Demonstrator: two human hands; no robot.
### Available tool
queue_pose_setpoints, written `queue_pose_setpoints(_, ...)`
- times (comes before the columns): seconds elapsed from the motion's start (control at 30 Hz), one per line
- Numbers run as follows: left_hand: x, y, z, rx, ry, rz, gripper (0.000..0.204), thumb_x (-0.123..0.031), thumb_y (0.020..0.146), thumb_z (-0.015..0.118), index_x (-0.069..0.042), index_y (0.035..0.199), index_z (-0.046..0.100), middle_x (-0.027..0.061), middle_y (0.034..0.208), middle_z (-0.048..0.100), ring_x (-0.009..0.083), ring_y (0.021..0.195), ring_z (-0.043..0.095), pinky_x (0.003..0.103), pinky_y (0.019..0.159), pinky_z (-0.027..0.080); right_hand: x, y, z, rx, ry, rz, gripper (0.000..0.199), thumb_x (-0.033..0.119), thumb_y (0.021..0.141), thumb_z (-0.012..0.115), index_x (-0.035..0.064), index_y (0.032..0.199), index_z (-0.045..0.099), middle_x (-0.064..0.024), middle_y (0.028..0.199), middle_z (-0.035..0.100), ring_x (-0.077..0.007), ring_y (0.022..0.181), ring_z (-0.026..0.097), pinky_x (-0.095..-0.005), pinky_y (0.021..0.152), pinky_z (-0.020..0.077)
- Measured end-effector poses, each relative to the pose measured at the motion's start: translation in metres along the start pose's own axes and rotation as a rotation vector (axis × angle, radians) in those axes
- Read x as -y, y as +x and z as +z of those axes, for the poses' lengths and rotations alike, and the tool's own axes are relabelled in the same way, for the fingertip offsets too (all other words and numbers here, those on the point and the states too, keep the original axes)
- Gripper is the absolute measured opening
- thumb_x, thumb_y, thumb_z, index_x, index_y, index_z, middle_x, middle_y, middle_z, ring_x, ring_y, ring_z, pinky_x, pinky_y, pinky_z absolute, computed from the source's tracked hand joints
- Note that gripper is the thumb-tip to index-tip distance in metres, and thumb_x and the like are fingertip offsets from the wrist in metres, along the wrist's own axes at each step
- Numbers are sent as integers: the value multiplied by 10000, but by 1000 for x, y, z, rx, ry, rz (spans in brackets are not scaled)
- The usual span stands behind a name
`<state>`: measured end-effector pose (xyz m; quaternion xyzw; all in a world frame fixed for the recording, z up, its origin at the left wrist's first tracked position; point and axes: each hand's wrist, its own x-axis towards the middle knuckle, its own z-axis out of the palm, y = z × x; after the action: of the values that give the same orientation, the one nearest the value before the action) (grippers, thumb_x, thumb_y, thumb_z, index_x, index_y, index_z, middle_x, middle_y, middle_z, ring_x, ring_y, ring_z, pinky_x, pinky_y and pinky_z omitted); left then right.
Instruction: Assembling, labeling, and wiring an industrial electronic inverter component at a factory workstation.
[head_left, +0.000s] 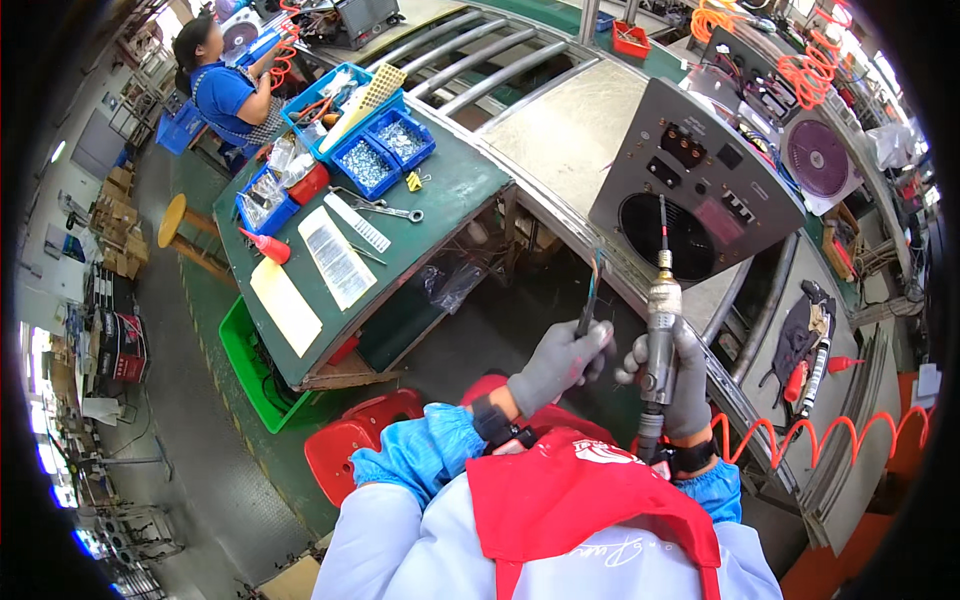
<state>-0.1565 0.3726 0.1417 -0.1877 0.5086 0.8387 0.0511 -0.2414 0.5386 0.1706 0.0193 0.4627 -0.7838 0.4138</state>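
Both hands wear grey gloves. My left hand (560, 366) is closed on a thin dark cable (591, 298) with coloured strands at its upper end. In my right hand (688, 388) is a pneumatic screwdriver (661, 345), held upright with the fingers wrapped round its body. Its long bit (664, 225) points away from me and overlaps the dark round opening of a grey panel (632, 145) in the picture; whether it touches cannot be told. Sockets and connectors are set in the panel, which stands tilted on the conveyor line.
On the left, a green-topped bench (440, 205) holds blue bins (365, 165) of small hardware, a wrench (400, 212), paper sheets and a red bottle (268, 247). An orange coiled hose (840, 432) runs at right. A red stool (335, 450) stands beside me. Another person (228, 100) works at far left.
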Motion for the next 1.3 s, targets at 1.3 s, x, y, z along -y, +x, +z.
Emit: queue_pose_setpoints(1.3,-123,124,-34,566,56,-158,340,-348,937,563,-41,1080,595,10,855,627,78,670,579,208,515,429,-10,59,137,-641,-221,-385,752,218,926,570,134,1530,130,-61,926,590,-101,676,564,-260,569,508)
